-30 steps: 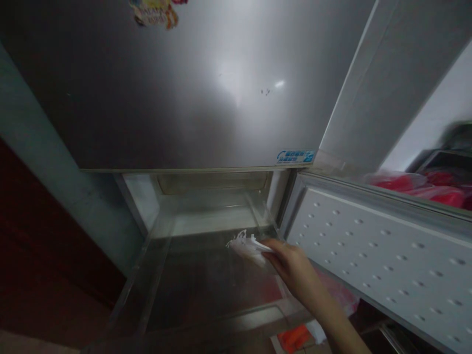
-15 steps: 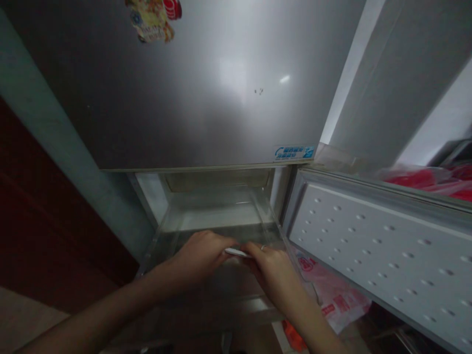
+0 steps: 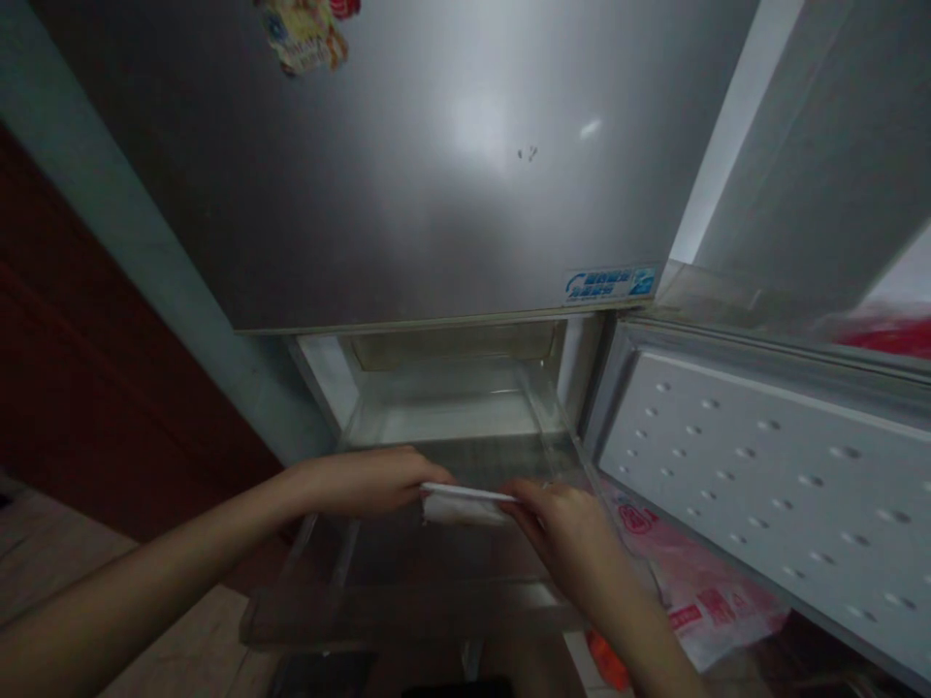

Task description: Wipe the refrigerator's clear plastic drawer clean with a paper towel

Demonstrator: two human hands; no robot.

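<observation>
Between my two hands a folded white sheet (image 3: 464, 506) is stretched level; I cannot tell whether it is cloth or paper. My left hand (image 3: 389, 478) pinches its left end. Its right end is in the closed fingers of my right hand (image 3: 563, 519), which wears a ring. Both hands are over a clear plastic drawer (image 3: 407, 616), pulled out of the lower compartment of a fridge (image 3: 451, 233). No item shows inside the visible part of the drawer.
The lower fridge door (image 3: 734, 465), white and dimpled inside, stands open at the right. A pink-and-white plastic bag (image 3: 717, 591) lies below it, near an orange thing (image 3: 607, 659). At the left are a green wall (image 3: 145, 223) and a red-brown panel (image 3: 94, 388).
My hands have moved apart, and more of the white sheet shows between them. The view has shifted, so the fridge appears slightly farther right.
</observation>
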